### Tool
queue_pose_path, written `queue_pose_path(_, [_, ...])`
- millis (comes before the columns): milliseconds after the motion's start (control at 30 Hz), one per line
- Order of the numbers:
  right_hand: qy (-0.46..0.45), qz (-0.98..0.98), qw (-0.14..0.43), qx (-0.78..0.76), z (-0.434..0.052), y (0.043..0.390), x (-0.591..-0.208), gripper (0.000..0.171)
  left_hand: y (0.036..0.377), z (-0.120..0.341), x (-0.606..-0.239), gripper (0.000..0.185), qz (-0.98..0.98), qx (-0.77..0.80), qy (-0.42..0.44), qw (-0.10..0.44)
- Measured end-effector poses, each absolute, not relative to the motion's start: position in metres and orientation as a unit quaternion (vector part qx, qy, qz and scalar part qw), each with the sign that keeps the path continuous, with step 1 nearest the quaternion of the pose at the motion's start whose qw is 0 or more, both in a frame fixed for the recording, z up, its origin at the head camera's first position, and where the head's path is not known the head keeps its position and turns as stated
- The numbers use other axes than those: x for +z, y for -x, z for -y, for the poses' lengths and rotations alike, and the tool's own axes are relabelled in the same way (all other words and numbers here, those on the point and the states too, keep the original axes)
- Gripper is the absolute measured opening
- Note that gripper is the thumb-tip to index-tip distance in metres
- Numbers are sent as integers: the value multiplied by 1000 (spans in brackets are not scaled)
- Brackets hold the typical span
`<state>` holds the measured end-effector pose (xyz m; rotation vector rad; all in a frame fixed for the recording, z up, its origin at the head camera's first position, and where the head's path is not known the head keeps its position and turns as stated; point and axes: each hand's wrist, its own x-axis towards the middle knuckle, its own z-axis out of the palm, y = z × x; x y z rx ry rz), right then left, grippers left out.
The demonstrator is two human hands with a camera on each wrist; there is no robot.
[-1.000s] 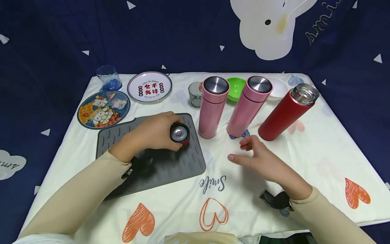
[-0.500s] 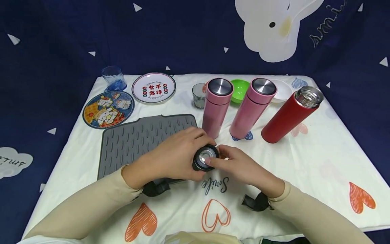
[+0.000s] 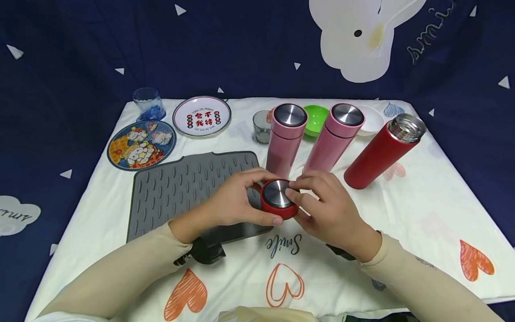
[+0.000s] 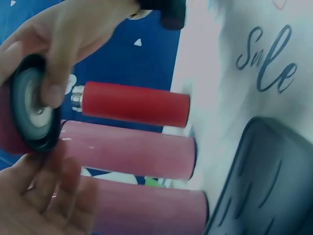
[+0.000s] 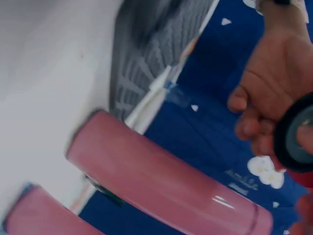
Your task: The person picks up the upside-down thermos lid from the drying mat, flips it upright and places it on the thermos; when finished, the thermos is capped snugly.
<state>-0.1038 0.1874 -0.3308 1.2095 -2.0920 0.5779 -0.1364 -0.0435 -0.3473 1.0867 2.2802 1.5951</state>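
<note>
A red flask lid (image 3: 277,200) with a steel top is held just above the cloth, at the front right corner of the grey mat (image 3: 181,192). My left hand (image 3: 241,201) grips it from the left with thumb and fingers. My right hand (image 3: 322,205) pinches it from the right. In the left wrist view the lid's black underside (image 4: 29,117) shows, with a finger of the right hand (image 4: 61,63) across its rim. The open red flask (image 3: 378,154) stands lidless to the right.
Two capped pink flasks (image 3: 285,138) (image 3: 335,136) stand just behind the hands. Behind them are a small glass (image 3: 261,125), a green bowl (image 3: 315,117) and a white bowl (image 3: 372,120). Two printed plates (image 3: 141,144) (image 3: 201,116) and a blue glass (image 3: 149,103) lie far left.
The left hand carried the lid off the mat to the right. The right hand came in and took hold too. The lid has been turned so its steel top faces up.
</note>
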Motion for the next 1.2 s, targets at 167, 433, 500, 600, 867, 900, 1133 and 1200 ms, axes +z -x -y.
queue_pose_path(167, [-349,867,301,187,-193,96,-322,77,141,45,-349,60,-751,551,-365,3])
queue_pose_path(433, [-22,856,416,308,-253,106,-329,109,149,63,-355,64,-771,538,-340,-37])
queue_pose_path(500, [82,863,331,372,-275,112,-332,121,150,68,-356,64,-772,541,-332,-40])
queue_pose_path(600, [182,867,152,439,-304,127,-341,129,149,72,-355,64,-771,546,-324,-43])
queue_pose_path(867, [144,852,-11,504,-334,154,-371,96,147,72,-346,64,-780,529,-333,-28])
queue_pose_path(900, [141,845,-15,515,-334,155,-373,93,147,72,-345,64,-782,528,-331,-24])
queue_pose_path(1133, [123,851,-17,510,-332,155,-379,78,147,74,-343,62,-787,521,-330,-19])
queue_pose_path(1200, [93,858,-22,505,-326,149,-379,71,148,76,-343,61,-782,528,-331,-20])
